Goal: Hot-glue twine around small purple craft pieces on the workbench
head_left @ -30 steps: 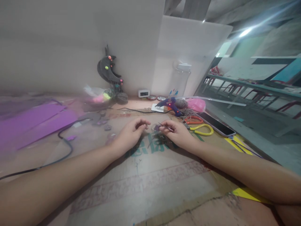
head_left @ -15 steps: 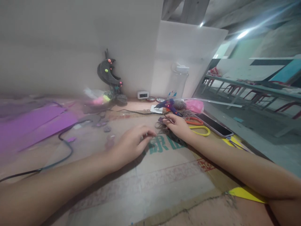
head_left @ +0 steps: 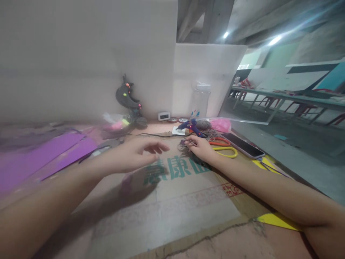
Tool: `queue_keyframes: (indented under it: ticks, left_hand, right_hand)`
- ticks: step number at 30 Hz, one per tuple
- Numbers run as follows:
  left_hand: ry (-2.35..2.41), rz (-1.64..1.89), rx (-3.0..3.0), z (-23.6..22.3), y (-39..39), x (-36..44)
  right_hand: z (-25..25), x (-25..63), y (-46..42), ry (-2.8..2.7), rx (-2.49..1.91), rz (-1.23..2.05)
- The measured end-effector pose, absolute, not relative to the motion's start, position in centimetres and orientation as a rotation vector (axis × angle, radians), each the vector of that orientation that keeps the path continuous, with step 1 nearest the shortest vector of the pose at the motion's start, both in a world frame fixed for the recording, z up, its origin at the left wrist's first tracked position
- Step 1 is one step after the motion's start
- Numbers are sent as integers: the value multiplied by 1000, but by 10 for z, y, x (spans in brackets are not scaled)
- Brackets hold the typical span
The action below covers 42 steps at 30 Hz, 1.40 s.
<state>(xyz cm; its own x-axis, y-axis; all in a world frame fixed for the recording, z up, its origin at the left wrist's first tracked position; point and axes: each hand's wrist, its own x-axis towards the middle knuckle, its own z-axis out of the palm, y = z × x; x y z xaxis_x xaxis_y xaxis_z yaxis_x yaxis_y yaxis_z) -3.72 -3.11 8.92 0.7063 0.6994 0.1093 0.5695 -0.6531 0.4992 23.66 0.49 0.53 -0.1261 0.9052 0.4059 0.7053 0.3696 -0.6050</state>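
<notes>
Purple-grey scrap [head_left: 182, 142] sits just on the near side of the glue gun [head_left: 185, 125], at the bunched fingertips of the right hand [head_left: 201, 148]; blur hides whether they grip it. That fingertip posture probably suits small pieces, with the orange handle [head_left: 221, 144] and yellow handle [head_left: 236, 152] apparently kept within reach, right of the gun. The right forearm slants inward, low; the empty left hand [head_left: 129, 154] hovers, loosely curled, left of the gun.
</notes>
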Motion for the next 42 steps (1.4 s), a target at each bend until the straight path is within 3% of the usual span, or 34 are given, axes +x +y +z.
queue_keyframes:
  ticks: [3, 6, 11, 15, 17, 21, 26, 31, 36, 42]
  left_hand:
    - [1121, 489, 2705, 48, -10, -31]
    - [1046, 261, 2659, 23, -17, -21]
    - [124, -90, 2185, 40, -56, -10]
    - [768, 430, 2412, 39, -51, -9]
    - [948, 393, 2523, 34, -47, -9]
    - [323, -88, 2210, 41, -59, -8]
    - [637, 458, 2391, 39, -61, -5]
    - [399, 194, 2260, 27, -59, -3]
    - [892, 645, 2063, 26, -53, 1]
    - [954, 916, 1873, 19, -35, 3]
  right_hand:
    - [5, 237, 5, -1895, -1410, 334]
    - [5, 238, 6, -1900, -1426, 319]
    - [4, 238, 7, -1921, -1427, 318]
    - [3, 239, 8, -1924, -1427, 305]
    - [3, 239, 8, -1925, -1423, 308]
    - [2, 239, 8, -1927, -1409, 320]
    - [4, 239, 6, -1928, -1387, 315]
    - [7, 237, 2, -1917, -1381, 320]
    - [15, 229, -13, -1903, -1323, 418]
    - [21, 214, -39, -1892, -1225, 629]
